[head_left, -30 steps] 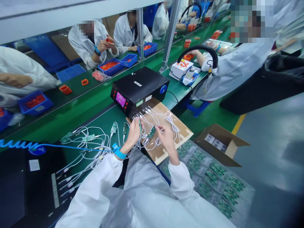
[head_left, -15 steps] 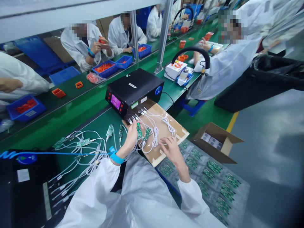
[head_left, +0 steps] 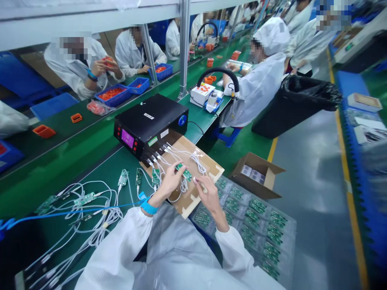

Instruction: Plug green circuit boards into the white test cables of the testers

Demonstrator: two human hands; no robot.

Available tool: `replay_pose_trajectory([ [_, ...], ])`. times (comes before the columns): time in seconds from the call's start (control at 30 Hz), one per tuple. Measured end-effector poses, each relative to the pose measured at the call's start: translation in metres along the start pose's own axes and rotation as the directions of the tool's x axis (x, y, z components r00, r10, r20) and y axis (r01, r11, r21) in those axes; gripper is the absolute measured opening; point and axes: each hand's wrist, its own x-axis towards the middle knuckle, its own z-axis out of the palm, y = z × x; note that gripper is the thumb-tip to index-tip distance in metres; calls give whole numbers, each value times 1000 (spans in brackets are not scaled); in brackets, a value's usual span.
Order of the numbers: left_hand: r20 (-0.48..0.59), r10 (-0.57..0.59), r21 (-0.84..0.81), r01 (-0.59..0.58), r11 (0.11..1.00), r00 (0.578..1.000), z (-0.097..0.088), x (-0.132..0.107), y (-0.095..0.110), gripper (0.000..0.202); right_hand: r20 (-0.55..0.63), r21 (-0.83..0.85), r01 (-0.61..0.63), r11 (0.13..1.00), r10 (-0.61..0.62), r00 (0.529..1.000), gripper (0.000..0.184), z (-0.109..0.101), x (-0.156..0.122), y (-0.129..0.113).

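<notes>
A green circuit board (head_left: 186, 175) is pinched in my left hand (head_left: 169, 182), held over the brown cardboard sheet (head_left: 181, 206). My right hand (head_left: 209, 195) has its thumb and fingertips closed on the white plug (head_left: 194, 179) of a cable, right at the board's end; whether it is seated in the board I cannot tell. Left of my hands, another circuit board (head_left: 155, 177) lies on a cable, with more boards (head_left: 123, 177) farther left. White cables (head_left: 173, 151) run from the front of the black tester (head_left: 151, 117), whose screen (head_left: 127, 138) glows pink.
Tangled white cables (head_left: 105, 225) cover the bench at left. A blue coiled wrist-strap cord (head_left: 45, 215) crosses there. At my right are clear trays of circuit boards (head_left: 256, 205) and an open carton (head_left: 263, 173). Co-workers sit across the line and ahead, near a black bin (head_left: 272, 108).
The view has swung right. My left hand has lifted a circuit board over the cardboard, and my right hand, open before, has come up to it and closed on a cable plug.
</notes>
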Motion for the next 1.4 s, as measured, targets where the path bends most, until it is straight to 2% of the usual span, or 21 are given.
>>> replay_pose_trajectory([
  [0.17, -6, 8, -40, -8, 999, 1000, 3, 5, -4, 58, -10, 5, 17, 1000, -17, 1000, 17, 0, 0, -1],
  [0.3, -28, 47, 6, -47, 999, 998, 5, 6, -3, 55, -25, 18, 0, 1000, 0, 1000, 15, 0, 0, -1],
  [0.47, -61, 63, 47, -61, 997, 996, 11, 4, 4, 52, -17, 15, -43, 999, 43, 999, 15, -1, 0, 1],
  [0.67, -86, 33, 34, -31, 999, 996, 18, -3, 8, 60, 13, -5, -117, 993, 117, 993, 18, -1, 4, -1],
  [0.8, -75, 49, 15, -48, 999, 996, 21, -4, 6, 64, -15, -7, -122, 993, 121, 992, 19, 0, 4, -5],
  [0.97, -62, 67, 9, -66, 998, 996, 24, -5, 7, 58, -58, 36, -93, 995, 95, 994, 17, 1, 3, -5],
  [1.17, -46, 54, 7, -53, 999, 998, 26, -3, 10, 57, -20, 61, -132, 989, 133, 991, 17, 4, 3, -1],
  [1.3, 2, 15, 26, -15, 1000, 1000, 25, -1, 12, 54, 17, -4, -138, 990, 138, 990, 18, -6, -7, 15],
  [1.4, 9, 7, 19, -7, 1000, 1000, 25, 0, 10, 52, -127, -180, -245, 953, 225, 966, 28, -22, -28, 42],
])
